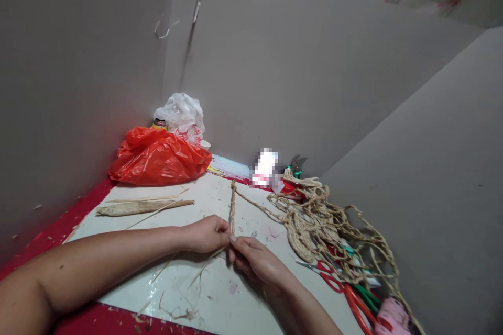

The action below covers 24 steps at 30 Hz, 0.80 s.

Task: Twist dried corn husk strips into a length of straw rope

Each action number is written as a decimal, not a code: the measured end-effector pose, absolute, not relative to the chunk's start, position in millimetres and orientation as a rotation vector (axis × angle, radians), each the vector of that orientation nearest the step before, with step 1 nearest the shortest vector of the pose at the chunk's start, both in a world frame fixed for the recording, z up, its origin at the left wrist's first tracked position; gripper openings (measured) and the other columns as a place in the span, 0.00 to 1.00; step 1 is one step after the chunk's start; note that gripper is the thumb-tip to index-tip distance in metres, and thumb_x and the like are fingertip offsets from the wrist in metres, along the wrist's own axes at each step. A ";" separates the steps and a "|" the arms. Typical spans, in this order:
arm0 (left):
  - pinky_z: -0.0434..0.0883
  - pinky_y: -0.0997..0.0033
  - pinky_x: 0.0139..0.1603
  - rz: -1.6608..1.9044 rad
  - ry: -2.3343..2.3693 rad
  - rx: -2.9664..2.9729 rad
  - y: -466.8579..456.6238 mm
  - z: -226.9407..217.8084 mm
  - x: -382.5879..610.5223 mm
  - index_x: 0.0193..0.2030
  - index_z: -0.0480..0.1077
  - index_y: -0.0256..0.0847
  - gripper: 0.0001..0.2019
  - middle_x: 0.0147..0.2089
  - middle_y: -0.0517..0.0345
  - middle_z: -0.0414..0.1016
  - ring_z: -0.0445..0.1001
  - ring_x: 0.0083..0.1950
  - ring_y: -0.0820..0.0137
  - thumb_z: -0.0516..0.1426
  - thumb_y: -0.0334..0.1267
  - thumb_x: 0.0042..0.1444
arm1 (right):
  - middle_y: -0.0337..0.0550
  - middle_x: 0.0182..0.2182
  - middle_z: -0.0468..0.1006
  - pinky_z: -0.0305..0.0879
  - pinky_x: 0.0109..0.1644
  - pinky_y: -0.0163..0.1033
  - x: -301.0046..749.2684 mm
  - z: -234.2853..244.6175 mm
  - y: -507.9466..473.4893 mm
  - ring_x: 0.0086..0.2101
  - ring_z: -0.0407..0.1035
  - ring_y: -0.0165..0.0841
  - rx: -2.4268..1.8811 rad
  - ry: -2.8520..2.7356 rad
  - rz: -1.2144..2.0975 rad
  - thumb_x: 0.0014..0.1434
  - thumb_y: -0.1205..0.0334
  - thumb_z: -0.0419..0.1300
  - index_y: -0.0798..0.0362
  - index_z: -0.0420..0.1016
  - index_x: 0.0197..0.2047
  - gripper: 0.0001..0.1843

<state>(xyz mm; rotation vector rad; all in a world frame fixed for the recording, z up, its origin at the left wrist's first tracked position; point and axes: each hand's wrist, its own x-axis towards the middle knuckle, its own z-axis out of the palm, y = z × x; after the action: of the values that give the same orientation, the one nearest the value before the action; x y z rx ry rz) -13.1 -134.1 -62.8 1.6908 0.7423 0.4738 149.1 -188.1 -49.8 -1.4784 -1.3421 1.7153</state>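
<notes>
A braided cord of dry plant fibre (232, 207) runs up the white board from between my hands, then bends right toward a heap of the same cord. My left hand (208, 233) pinches the cord's lower end from the left. Fingertips of my right hand (253, 257) meet it there, closed on the same strands. Loose fibre strands (200, 272) hang below the pinch, fanning down and left. The exact grip of each finger is partly hidden. Left of my hands lies a flat dried husk (137, 208) with thin strips beside it.
The coiled cord heap (304, 225) covers the board's right side. Near it lie red-handled scissors (329, 276), a larger red-handled tool (358, 309) and a pink roll (393, 316). A red plastic bag (159, 159) and a white bag (183, 115) sit at the back left, against grey walls.
</notes>
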 end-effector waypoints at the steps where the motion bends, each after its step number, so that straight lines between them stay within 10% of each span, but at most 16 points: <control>1: 0.58 0.77 0.28 0.489 0.762 1.727 -134.3 -60.8 -13.9 0.26 0.66 0.36 0.09 0.23 0.64 0.65 0.60 0.27 0.76 0.52 0.39 0.50 | 0.28 0.11 0.53 0.32 0.15 0.29 151.1 -50.0 -188.1 0.13 0.40 0.20 -1.443 -1.305 1.763 0.56 0.41 0.54 0.56 0.66 0.23 0.26; 24: 0.60 0.77 0.17 0.244 0.846 1.478 -166.3 -36.9 -14.3 0.44 0.64 0.35 0.16 0.19 0.64 0.66 0.65 0.16 0.73 0.54 0.37 0.48 | 0.24 0.09 0.51 0.30 0.15 0.29 125.3 -49.1 -204.8 0.11 0.36 0.16 -1.221 -0.741 1.757 0.45 0.53 0.66 0.55 0.62 0.21 0.18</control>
<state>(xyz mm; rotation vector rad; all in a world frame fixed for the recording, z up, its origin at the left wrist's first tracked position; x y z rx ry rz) -14.3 -166.3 -36.9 1.4778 0.8462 0.2438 125.3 -204.8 -49.1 -1.2207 -0.7408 1.7570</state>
